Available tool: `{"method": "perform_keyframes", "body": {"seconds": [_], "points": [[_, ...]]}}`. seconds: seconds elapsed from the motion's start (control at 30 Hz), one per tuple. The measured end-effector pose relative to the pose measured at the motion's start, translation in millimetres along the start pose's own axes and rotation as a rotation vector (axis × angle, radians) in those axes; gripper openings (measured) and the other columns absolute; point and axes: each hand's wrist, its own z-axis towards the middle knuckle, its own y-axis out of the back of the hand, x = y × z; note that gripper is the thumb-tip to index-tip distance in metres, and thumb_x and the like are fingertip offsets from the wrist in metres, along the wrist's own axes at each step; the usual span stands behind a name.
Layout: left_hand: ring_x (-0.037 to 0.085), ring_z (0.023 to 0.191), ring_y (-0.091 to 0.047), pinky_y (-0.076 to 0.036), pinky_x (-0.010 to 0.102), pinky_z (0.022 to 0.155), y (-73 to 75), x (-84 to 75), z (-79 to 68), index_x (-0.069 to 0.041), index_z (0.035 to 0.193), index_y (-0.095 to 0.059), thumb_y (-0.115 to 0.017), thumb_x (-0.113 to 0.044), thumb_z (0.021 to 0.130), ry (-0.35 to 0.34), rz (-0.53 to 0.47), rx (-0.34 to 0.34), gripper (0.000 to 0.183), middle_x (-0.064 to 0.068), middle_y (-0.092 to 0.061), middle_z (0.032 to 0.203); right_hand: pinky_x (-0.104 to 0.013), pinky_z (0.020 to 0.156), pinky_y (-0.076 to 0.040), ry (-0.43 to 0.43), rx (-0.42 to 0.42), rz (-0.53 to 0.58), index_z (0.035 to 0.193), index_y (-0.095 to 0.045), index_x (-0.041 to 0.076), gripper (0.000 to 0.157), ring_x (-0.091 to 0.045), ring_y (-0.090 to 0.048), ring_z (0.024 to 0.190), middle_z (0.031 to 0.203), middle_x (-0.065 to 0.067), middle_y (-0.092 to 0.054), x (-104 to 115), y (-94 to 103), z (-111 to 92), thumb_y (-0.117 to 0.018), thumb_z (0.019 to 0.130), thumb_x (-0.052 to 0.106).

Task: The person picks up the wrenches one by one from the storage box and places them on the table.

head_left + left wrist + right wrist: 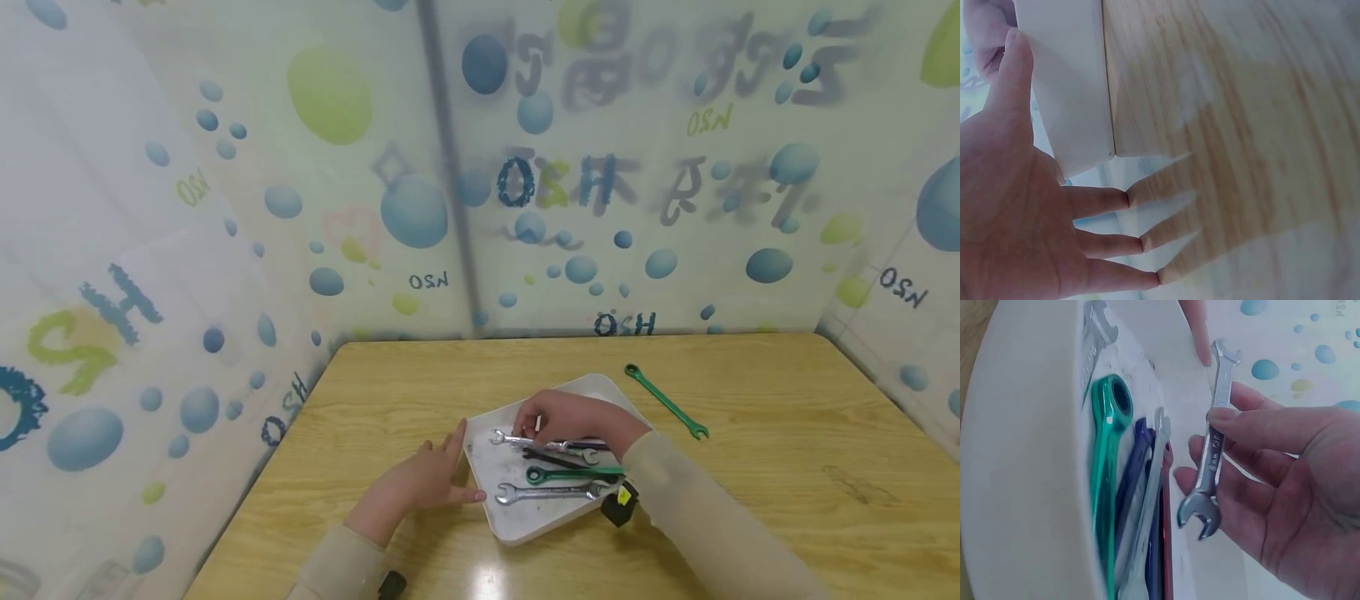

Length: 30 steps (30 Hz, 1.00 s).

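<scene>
My right hand (573,417) pinches a small silver open-end wrench (1213,437) between thumb and fingers, above the white tray (517,532). Both jaws of that wrench show in the right wrist view. Below it in the tray lie a green ratchet wrench (1104,469), a silver wrench (547,493), a dark purple wrench (1132,475) and others partly overlapping. At the tray's left side is my left hand (427,477), its fingers spread and straight. Its thumb is by the tray wall, and its other fingertips touch the table in the left wrist view.
Another green wrench (667,402) lies on the wooden table (787,500), right of the tray and beyond it. Patterned curtain-like walls (660,167) stand along the table's back and sides. A black wrist device (619,505) hangs over the tray's near right edge.
</scene>
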Motion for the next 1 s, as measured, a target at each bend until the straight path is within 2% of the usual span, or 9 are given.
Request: {"method": "perform_keyframes", "body": {"seconds": [0.3,0.57,0.8,1.0], "points": [[0.062,0.126,-0.034,-0.036,0.063,0.102,1.5,-0.7,-0.8,0.001,0.155,-0.007,-0.064,-0.067,0.080,0.006,-0.040,-0.001,0.116,0.029,-0.034,0.149,-0.033,0.075,-0.053,-0.034,-0.021,-0.002,0.099,-0.072,0.022,0.030,-0.017,-0.059,0.085,0.090,0.004,-0.064,-9.4,8.7,-17.1,-0.070,0.084,-0.004],[0.061,0.128,-0.032,-0.035,0.064,0.102,1.6,-0.8,0.3,-0.001,0.155,-0.006,-0.063,-0.069,0.079,0.016,-0.050,0.006,0.117,0.028,-0.032,0.150,-0.034,0.071,-0.054,0.018,-0.026,0.016,0.103,-0.071,0.014,0.026,-0.018,-0.060,0.080,0.089,0.002,-0.063,-12.7,17.6,-35.7,-0.069,0.085,-0.005],[0.059,0.129,-0.032,-0.035,0.065,0.102,-1.5,0.6,0.7,-0.004,0.156,-0.005,-0.062,-0.071,0.079,0.039,-0.053,0.018,0.117,0.025,-0.032,0.151,-0.031,0.069,-0.054,0.060,-0.025,-0.002,0.104,-0.071,0.015,0.027,-0.017,-0.060,0.080,0.091,0.003,-0.063,-20.4,23.8,-51.3,-0.068,0.085,-0.004],[0.059,0.130,-0.031,-0.035,0.065,0.101,-1.3,-0.6,0.2,-0.004,0.156,-0.005,-0.062,-0.070,0.079,0.042,-0.055,0.018,0.116,0.025,-0.033,0.152,-0.028,0.063,-0.053,0.058,-0.031,0.016,0.106,-0.071,0.009,0.027,-0.017,-0.058,0.075,0.091,0.000,-0.062,-21.9,29.2,-65.3,-0.067,0.085,-0.007]]}}
